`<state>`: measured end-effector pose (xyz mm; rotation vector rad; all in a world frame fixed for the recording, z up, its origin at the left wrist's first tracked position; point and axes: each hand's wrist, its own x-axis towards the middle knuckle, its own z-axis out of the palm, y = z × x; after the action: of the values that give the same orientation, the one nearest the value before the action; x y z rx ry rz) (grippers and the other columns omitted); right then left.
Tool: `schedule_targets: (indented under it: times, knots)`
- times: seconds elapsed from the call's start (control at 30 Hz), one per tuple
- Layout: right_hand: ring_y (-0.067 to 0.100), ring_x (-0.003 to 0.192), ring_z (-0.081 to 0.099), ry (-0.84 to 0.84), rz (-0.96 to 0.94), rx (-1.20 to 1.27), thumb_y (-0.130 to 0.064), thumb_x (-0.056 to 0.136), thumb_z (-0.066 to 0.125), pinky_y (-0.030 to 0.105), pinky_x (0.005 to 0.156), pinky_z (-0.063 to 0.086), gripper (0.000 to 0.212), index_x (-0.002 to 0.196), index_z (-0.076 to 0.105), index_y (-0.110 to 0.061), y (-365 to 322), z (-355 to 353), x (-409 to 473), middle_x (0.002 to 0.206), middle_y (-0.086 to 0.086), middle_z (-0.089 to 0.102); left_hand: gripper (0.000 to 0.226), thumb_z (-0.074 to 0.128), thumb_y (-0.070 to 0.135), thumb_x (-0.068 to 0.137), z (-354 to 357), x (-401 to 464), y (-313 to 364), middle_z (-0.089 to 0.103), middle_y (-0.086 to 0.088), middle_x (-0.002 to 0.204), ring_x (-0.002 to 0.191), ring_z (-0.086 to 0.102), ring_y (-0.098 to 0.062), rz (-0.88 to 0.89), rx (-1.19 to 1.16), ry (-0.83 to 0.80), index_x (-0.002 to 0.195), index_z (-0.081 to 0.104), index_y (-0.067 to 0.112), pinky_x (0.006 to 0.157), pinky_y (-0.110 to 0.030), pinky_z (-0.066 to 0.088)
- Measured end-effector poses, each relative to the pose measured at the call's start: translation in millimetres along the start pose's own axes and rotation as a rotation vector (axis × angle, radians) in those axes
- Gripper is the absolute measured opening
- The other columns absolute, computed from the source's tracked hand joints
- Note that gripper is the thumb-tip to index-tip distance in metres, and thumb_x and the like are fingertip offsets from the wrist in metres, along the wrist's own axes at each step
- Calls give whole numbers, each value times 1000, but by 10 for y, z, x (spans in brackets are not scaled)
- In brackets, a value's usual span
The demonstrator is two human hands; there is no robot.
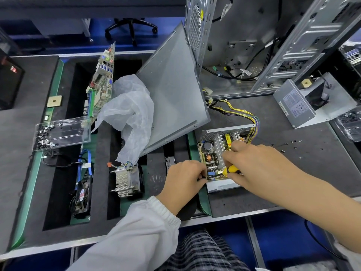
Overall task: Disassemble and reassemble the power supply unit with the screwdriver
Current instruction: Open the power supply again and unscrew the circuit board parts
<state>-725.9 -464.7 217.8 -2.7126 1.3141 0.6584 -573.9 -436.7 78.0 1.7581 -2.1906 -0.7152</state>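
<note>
1. Lying open near the front edge of the dark worktop, the power supply unit had its cover off, so its circuit board, coils and metal fins were visible.
2. The right hand reached over the unit from the right, and its fingers were curled round the yellow and black handle of the screwdriver.
3. The tip of the screwdriver pointed to the near left corner of the board; the tip itself was too small to see clearly.
4. The left hand, coming out of a white sleeve, pinched a small part at the near left edge of the unit, just beside the screwdriver.
5. A bundle of yellow, black and coloured wires ran from the far side of the unit toward the open computer case standing behind it.
6. A grey side panel leaned tilted to the left of the case, and a crumpled white plastic bag lay against it.
7. Loose small screws lay scattered on the worktop to the right of the unit.
8. A second grey metal box, with a label on its side, stood farther right, well apart from the hands.
9. On the left, a clear tray held many screws, a motherboard stood on its edge, and a heatsink and a small fan lay in the foam.
</note>
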Motion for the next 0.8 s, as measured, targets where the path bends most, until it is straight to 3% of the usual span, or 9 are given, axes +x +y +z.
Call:
schedule_targets:
  times: [0.3, 0.57, 0.8]
  knots:
    - [25, 88, 61, -21, -6, -45, -26, 97, 43, 30, 60, 35, 18, 114, 46, -22, -64, -6, 27, 114, 1, 44, 4, 64, 27, 88, 26, -8, 16, 65, 10, 87, 84, 61, -10, -1, -28, 7, 91, 67, 27, 71, -29, 51]
    - [24, 89, 62, -33, 4, -81, -21, 92, 55, 31, 61, 37, 25, 116, 48, -22, -136, -8, 62, 114, 2, 43, 4, 65, 25, 85, 30, 3, 26, 66, 10, 84, 81, 61, -10, -11, -62, 18, 87, 68, 27, 69, -27, 51]
    - [26, 95, 62, -95, 27, -156, -17, 93, 53, 30, 61, 33, 13, 105, 56, -18, -268, -104, 141, 109, 4, 52, 10, 66, 12, 82, -27, 20, -25, 65, 8, 81, 76, 59, -10, 22, -161, -28, 88, 69, 18, 74, -31, 53]
